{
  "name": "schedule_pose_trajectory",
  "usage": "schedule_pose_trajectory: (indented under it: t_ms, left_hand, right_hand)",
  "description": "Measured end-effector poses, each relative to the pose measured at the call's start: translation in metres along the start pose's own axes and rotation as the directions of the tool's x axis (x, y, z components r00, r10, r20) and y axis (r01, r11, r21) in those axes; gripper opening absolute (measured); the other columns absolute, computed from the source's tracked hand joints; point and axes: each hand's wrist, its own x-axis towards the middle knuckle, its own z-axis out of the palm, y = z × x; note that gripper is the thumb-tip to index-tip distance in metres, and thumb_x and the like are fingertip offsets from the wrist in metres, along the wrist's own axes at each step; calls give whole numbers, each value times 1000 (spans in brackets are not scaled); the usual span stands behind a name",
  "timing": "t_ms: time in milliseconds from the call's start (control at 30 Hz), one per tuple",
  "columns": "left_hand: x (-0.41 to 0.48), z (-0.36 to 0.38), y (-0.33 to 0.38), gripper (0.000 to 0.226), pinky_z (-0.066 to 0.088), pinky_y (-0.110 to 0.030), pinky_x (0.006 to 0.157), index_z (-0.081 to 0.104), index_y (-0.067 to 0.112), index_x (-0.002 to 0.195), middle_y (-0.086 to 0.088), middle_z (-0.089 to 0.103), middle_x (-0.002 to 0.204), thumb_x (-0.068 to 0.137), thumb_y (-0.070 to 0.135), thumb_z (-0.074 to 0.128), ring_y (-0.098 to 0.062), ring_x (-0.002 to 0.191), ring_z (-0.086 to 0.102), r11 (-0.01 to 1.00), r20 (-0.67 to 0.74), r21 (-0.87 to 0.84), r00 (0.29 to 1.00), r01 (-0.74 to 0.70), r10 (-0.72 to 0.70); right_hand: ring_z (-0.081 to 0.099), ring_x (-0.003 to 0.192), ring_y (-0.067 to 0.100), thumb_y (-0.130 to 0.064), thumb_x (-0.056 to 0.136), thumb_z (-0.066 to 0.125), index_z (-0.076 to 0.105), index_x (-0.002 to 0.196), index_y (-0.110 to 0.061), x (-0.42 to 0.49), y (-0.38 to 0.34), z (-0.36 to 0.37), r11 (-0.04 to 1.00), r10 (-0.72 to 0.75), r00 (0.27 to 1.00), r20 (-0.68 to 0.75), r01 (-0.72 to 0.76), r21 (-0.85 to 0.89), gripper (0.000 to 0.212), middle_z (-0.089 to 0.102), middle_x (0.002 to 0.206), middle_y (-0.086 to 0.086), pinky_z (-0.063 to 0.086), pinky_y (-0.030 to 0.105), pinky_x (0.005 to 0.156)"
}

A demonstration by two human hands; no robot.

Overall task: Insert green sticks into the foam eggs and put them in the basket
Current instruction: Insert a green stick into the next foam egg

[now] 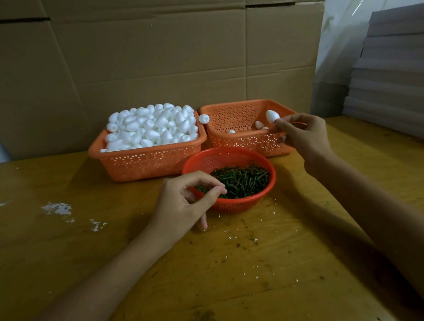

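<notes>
White eggs [150, 125], orange perforated baskets [146, 162], green sticks [242, 180]

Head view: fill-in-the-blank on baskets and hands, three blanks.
1. The heaped white foam eggs fill the ____ square orange basket.
2. The round red plastic basket holds thin green ____.
3. The right hand holds one ____ over the nearly empty orange basket.
Missing: left; sticks; foam egg.
</notes>
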Motion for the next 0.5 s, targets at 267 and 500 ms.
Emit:
schedule_pose_trajectory:
  t_ms: [267, 500]
  left_hand:
    - [-3, 4, -1, 20, 51, -43, 42, 79, 19, 91, 0, 77, 81, 96, 37, 72, -16, 41, 66, 995, 96, 90, 995, -36, 28]
    - [-2, 4, -2, 23, 53, -34, 48, 79, 24, 93, -1, 75, 74, 98, 43, 68, -14, 41, 66, 993, 127, 113, 991, -43, 29]
  right_hand:
    - [77, 88, 22, -23, 94, 75, 74, 116, -15, 6, 5, 1, 994, -69, 998, 6, 69, -85, 23, 79, 95, 1, 65, 43, 84]
    - [72, 83, 6, -25, 102, 63, 67, 113, -22, -28, -33, 27, 844, -330, 878, 346, 438, -308, 12, 74, 97, -5, 64, 35, 76]
